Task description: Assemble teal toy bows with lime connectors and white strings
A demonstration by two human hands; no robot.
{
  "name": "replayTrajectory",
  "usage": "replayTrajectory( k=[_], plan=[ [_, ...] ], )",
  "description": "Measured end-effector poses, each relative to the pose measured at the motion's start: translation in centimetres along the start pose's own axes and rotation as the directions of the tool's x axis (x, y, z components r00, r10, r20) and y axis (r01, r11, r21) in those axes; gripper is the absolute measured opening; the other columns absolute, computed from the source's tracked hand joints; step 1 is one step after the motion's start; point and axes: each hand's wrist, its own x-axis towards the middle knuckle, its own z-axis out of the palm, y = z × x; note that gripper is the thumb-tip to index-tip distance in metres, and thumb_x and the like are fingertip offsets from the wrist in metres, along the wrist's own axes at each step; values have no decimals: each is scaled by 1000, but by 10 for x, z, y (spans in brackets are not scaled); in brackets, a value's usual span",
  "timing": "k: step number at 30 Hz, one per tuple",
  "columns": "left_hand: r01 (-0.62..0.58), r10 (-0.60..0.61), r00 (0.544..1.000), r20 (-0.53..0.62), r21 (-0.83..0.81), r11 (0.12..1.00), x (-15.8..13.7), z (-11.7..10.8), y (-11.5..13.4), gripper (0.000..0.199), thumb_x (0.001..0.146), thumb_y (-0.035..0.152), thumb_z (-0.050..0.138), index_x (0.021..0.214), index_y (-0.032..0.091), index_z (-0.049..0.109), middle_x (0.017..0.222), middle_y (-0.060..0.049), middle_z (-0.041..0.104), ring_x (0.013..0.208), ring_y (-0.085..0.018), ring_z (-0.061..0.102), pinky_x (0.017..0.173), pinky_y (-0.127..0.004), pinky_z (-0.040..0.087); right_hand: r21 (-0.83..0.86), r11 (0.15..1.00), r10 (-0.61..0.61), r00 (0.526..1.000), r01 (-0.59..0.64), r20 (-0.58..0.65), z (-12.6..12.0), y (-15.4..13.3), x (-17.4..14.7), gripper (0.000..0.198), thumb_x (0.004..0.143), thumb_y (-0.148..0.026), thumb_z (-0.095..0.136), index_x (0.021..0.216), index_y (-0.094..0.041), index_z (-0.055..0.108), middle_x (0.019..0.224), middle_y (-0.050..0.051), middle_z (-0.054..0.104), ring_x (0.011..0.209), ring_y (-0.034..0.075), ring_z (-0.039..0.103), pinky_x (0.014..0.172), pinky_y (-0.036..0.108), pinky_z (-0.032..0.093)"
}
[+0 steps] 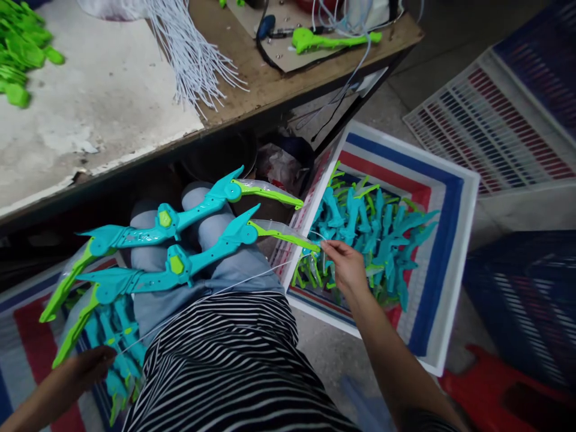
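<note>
Two turquoise and lime-green toy bows lie side by side across my lap. The nearer toy bow has a white string running slackly along its near side. At the bow's right tip, my right hand is closed in a pinch on the string, its fingers by the green end. My left hand is low at the left, fingers closed around the string's other stretch, below the bow's left tip. The farther toy bow rests beyond it, touched by neither hand.
A striped crate of similar bows stands at my right; another striped crate is at my left. The worktable ahead carries a bundle of white strings, green parts and a green piece. More crates stand far right.
</note>
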Motion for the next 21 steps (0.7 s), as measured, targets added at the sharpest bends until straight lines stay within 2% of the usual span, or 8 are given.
replayTrajectory(
  k=[2, 4, 7, 9, 11, 15, 18, 21],
  plan=[
    [-8, 8, 985, -171, 3, 1000, 4, -21, 44, 50, 55, 73, 50, 78, 33, 68, 54, 2, 66, 56, -29, 64, 52, -34, 45, 40, 999, -20, 1000, 20, 12, 1, -11, 6, 41, 40, -45, 87, 62, -19, 64, 50, -7, 54, 47, 7, 43, 43, 22, 33],
    [-121, 103, 922, -372, -26, 992, 9, -40, 110, 45, 62, 69, 53, 84, 34, 68, 65, 3, 70, 65, -29, 66, 57, -35, 46, 105, 994, -44, 997, 36, 71, 6, -25, 11, 40, 45, -46, 86, 64, -20, 62, 49, -7, 50, 46, 7, 44, 41, 21, 32],
    [-466, 350, 863, -365, -304, 831, 22, -45, 233, 42, 71, 57, 59, 101, 30, 67, 99, 1, 72, 90, -28, 65, 75, -35, 52, 169, 977, -151, 980, 129, 129, 19, -46, 14, 37, 54, -45, 83, 67, -21, 59, 54, -7, 51, 48, 8, 49, 41, 21, 36],
    [-586, 529, 805, -269, -500, 637, 38, -35, 308, 49, 77, 44, 59, 120, 21, 59, 114, -6, 68, 99, -25, 63, 83, -34, 52, 182, 963, -222, 967, 197, 126, 30, -57, 12, 36, 58, -45, 81, 68, -21, 58, 54, -7, 51, 47, 8, 49, 41, 21, 37],
    [-665, 604, 732, -315, -520, 536, 57, -23, 365, 52, 74, 33, 66, 122, 16, 58, 121, -12, 63, 104, -23, 60, 85, -31, 50, 196, 950, -267, 958, 243, 107, 40, -65, 9, 36, 59, -46, 81, 67, -20, 57, 52, -7, 51, 46, 8, 49, 40, 20, 37],
    [-731, 688, 666, -288, -437, 524, 87, -14, 412, 15, 81, 24, 59, 85, 14, 69, 77, -3, 69, 72, -15, 59, 68, -24, 45, 248, 933, -286, 956, 261, 70, 51, -70, 7, 36, 59, -45, 81, 67, -20, 57, 51, -6, 51, 46, 8, 48, 40, 20, 37],
    [-710, 715, 663, -222, -490, 506, 97, -20, 415, 24, 84, 25, 53, 68, 13, 66, 59, 1, 59, 56, -9, 50, 58, -21, 38, 303, 938, -225, 962, 170, 157, 51, -70, 9, 35, 58, -47, 81, 71, -21, 61, 57, -5, 56, 47, 8, 50, 39, 20, 38],
    [-678, 753, 646, -127, -548, 490, 102, -26, 417, 24, 84, 25, 53, 69, 13, 67, 57, 2, 57, 53, -8, 46, 54, -20, 35, 257, 962, -182, 922, 95, 341, 49, -65, 12, 36, 59, -48, 80, 77, -21, 66, 62, -3, 61, 48, 9, 53, 39, 21, 39]
  ],
)
